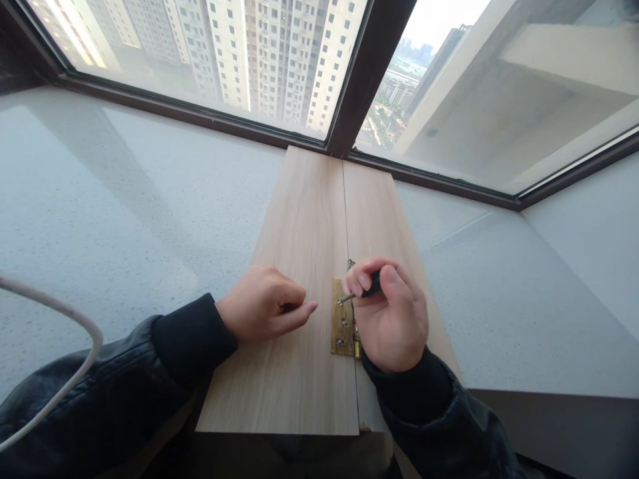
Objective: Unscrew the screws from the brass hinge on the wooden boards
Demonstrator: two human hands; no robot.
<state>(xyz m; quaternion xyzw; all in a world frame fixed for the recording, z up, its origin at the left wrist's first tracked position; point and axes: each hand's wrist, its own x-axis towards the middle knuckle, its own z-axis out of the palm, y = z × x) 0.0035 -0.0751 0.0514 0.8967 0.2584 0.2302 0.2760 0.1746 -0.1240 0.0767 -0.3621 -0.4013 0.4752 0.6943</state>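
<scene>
Two pale wood boards, a wider left board (299, 219) and a narrower right board (377, 206), lie side by side with a thin seam between them. A brass-coloured hinge (337, 332) sits along the seam, one leaf flat on the left board, with screws showing in it. My right hand (392, 316) is closed around a screwdriver (370, 285) with a black handle. Its shaft slants down to a screw (340, 302) in the upper part of that leaf. My left hand (267, 303) is curled on the left board, left of the hinge; whatever its fingers enclose is hidden.
The boards rest on a white speckled sill (200, 199), their near ends reaching past its front edge. Behind stands a dark window frame (344, 86) with glass panes. A white cable (74, 316) loops across the left side, over my sleeve.
</scene>
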